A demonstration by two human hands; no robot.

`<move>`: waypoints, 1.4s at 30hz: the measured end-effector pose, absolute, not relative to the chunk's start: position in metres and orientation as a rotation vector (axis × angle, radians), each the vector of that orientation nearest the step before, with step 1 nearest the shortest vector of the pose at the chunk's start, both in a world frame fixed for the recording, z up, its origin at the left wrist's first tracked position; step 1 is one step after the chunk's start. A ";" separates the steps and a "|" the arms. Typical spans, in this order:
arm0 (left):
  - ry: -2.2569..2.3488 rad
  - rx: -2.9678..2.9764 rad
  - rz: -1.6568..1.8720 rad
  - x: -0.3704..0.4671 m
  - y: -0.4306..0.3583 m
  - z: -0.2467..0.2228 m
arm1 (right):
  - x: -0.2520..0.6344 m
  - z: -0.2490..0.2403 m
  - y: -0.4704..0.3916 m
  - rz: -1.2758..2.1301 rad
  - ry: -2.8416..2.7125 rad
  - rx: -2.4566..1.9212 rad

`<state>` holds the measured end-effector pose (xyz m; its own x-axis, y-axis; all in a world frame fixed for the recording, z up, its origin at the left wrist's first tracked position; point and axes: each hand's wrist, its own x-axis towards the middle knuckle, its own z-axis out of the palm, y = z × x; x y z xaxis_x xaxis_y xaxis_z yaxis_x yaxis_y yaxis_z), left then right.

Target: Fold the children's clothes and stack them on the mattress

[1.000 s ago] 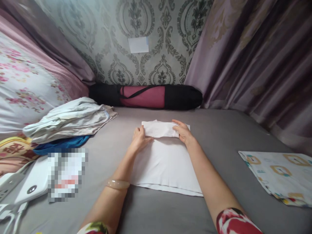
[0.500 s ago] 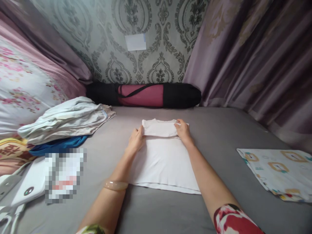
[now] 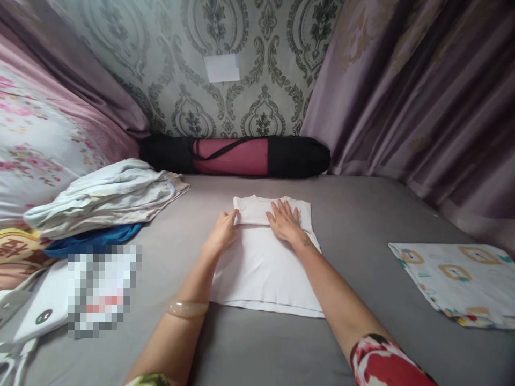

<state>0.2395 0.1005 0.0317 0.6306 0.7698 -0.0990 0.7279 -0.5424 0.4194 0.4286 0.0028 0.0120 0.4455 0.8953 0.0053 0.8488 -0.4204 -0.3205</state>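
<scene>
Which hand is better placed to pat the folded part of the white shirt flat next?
Probably the right hand: it lies palm down on the folded part of the white shirt, fingers spread. The left hand is only at the shirt's left edge.

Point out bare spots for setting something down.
Grey sheet shows bare between the white garment and the patterned cloth at right, behind the garment up to the black-and-pink roll, and in front between the forearms. The left edge is crowded: heaped clothes, blue cloth, white device, cables.
</scene>
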 end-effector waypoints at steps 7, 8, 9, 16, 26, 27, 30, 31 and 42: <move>1.215 2.449 0.130 0.238 0.103 0.029 | 0.424 0.004 0.001 0.175 -1.530 -2.478; 1.228 2.445 0.129 0.238 0.104 0.029 | 0.425 0.005 0.001 0.179 -1.533 -2.482; 1.243 2.439 0.126 0.238 0.104 0.029 | 0.425 0.006 0.002 0.197 -1.533 -2.490; 1.293 2.410 0.111 0.238 0.105 0.032 | 0.413 0.021 0.015 0.241 -1.591 -2.490; 1.347 2.388 0.104 0.236 0.110 0.028 | 0.394 0.008 0.026 0.311 -1.762 -2.366; 1.348 2.388 0.101 0.236 0.110 0.028 | 0.395 0.009 0.026 0.323 -1.764 -2.369; 1.347 2.381 0.097 0.236 0.109 0.030 | 0.394 0.018 0.030 0.414 -1.753 -2.411; 1.345 2.382 0.098 0.236 0.108 0.031 | 0.393 0.022 0.033 0.421 -1.758 -2.417; 1.343 2.357 0.102 0.238 0.110 0.031 | 0.366 0.010 0.066 0.322 -1.891 -2.267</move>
